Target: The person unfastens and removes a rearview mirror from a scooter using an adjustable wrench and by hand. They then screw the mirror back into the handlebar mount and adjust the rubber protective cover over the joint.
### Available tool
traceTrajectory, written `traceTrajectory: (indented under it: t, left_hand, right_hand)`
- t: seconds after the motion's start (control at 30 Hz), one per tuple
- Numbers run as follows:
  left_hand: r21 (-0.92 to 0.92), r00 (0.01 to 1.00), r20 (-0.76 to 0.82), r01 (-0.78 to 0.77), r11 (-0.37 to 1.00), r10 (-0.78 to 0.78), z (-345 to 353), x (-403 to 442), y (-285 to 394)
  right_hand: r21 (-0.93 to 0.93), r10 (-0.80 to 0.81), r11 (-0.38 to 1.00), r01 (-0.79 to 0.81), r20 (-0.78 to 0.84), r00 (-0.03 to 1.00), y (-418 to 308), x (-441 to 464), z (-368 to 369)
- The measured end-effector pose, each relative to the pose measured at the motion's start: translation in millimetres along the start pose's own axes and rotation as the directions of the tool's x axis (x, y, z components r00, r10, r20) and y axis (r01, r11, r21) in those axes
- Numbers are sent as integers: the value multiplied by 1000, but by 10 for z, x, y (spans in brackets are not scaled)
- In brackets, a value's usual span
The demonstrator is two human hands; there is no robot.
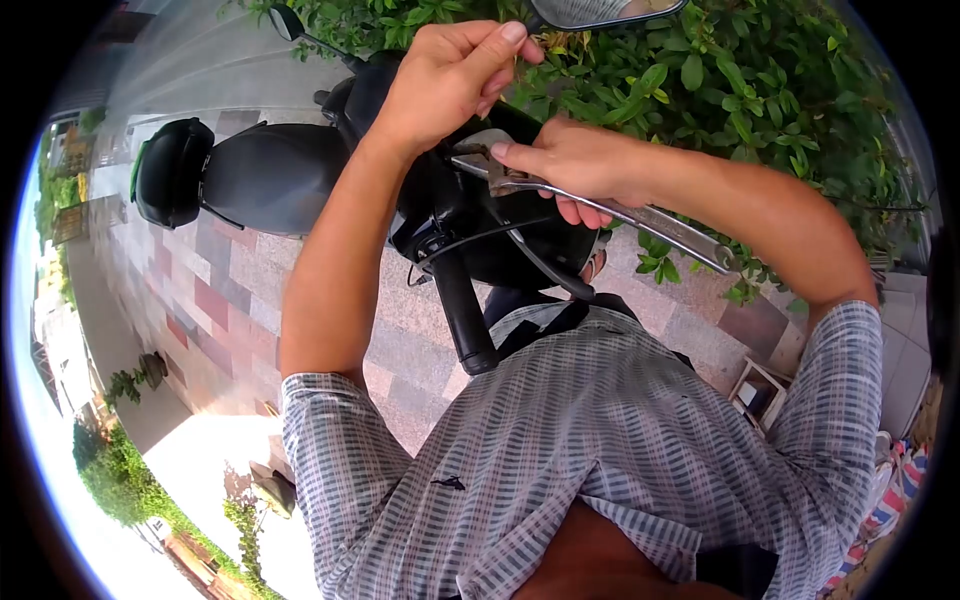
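Note:
In my right hand [590,165] is a metal adjustable wrench [670,228], its handle slanting down to the right. The thumb presses near the wrench's head, which lies at the dark front part of a black scooter [275,175]. Just above, my left hand [455,85] has curled fingers with the thumb against them; what they hold, if anything, is hidden. A rear-view mirror [605,10] is right beside its fingertips, and its stem is mostly hidden. Below the hands are the black handlebar grip [465,315] and a brake lever [550,262].
Leafy green bushes [740,90] crowd the far right side. The scooter's second mirror [287,22] and rear top box [172,172] extend to the left. Paving tiles [225,300] lie underneath. A small framed object [757,395] is on the ground at right.

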State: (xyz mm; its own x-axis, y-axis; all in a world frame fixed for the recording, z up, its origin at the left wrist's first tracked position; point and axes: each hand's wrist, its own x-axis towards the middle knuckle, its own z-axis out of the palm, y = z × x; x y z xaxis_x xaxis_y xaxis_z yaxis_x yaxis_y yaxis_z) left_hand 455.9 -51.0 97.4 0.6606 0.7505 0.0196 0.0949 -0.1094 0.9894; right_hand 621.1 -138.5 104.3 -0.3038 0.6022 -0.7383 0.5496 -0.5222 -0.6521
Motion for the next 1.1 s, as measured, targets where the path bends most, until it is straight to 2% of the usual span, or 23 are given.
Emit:
traceTrajectory:
  t: [0.07,0.27,0.47,0.67,0.8,0.97,1.1]
  left_hand:
    - [-15,1000,3,8,1000,-8,10,-11,14]
    - [-59,997,39,64,996,-62,-20,-4,20]
    - [-50,999,34,8,999,-6,-18,-24,-4]
    - [-79,997,75,-17,997,23,-75,-2,-46]
    - [-99,996,81,-16,995,24,-72,11,-73]
    - [-107,997,72,-21,994,29,-52,31,-90]
    - [-49,999,36,-25,998,27,-14,29,-85]
  right_hand:
    - [-33,-47,998,46,-5,999,127,123,28]
    - [52,-18,998,17,19,1000,97,52,33]
    - [122,28,992,-31,23,999,51,35,116]
    - [51,32,998,-35,49,998,-137,-57,15]
    - [-25,33,999,-33,17,999,-112,-23,-20]
    - [-97,101,990,-104,-33,994,-213,-41,-19]
    - [-130,127,982,-134,-65,990,-232,-66,33]
